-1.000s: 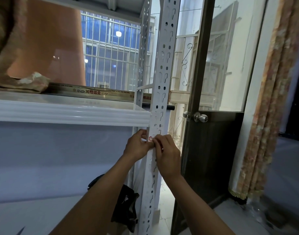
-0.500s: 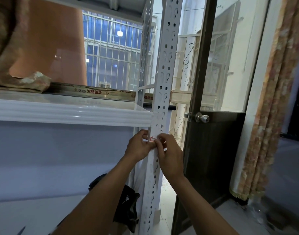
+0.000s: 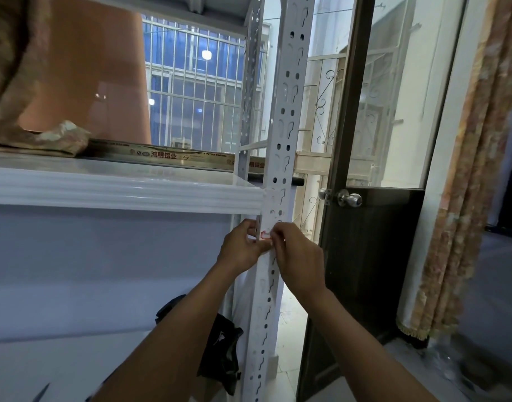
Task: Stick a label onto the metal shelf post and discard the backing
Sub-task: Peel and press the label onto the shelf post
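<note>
A white perforated metal shelf post (image 3: 283,117) runs upright through the middle of the view. A small white label with a red outline (image 3: 265,235) lies against the post just below the shelf edge. My left hand (image 3: 241,246) pinches the label's left side, thumb and fingers curled at the post's left edge. From the right, my right hand (image 3: 295,258) has its fingertips on the label's right side and covers that part. I cannot make out any backing paper.
A white shelf board (image 3: 124,192) meets the post at the left, with cloth (image 3: 46,139) and a printed box (image 3: 162,155) on it. A dark door with a round knob (image 3: 349,198) stands just right. A black bag (image 3: 220,355) hangs below. A curtain (image 3: 463,198) is at the right.
Both hands have stayed at the same spot on the post, with only small finger shifts over the label. The view has drifted slightly.
</note>
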